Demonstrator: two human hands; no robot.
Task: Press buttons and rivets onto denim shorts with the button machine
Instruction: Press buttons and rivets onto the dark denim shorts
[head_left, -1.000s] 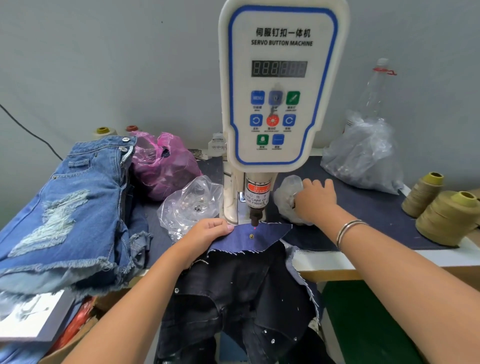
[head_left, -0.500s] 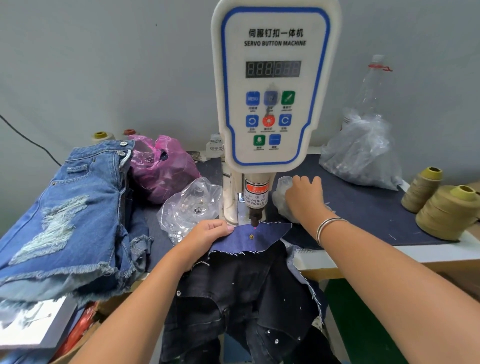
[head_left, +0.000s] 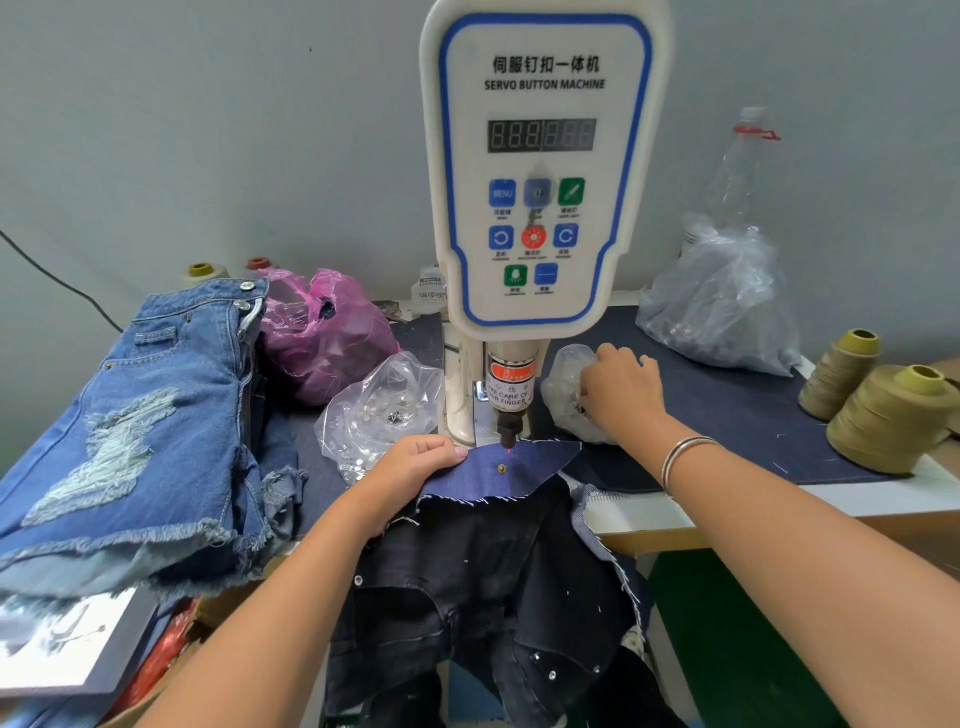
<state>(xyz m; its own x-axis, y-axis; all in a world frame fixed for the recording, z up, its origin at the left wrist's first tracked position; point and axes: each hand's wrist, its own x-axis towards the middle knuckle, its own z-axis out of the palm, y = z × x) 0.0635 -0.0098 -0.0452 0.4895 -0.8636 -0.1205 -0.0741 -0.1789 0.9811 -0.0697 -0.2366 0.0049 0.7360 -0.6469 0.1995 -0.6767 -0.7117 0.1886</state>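
Little has shifted over the last second: the left hand (head_left: 415, 467) still pins the denim flap (head_left: 519, 467) under the button machine's punch (head_left: 508, 431) at frame centre, while the right hand (head_left: 621, 392) has curled deeper into the small clear bag (head_left: 563, 389), probably fetching the next rivet.

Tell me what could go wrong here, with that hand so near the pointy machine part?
The left hand holds the dark denim flap with its thumb close to the press head, so a press could pinch it; the machine's label warns about fingers. The right hand is reaching into the small clear bag, so only one hand steadies the cloth. The flap might slip off the red dot.
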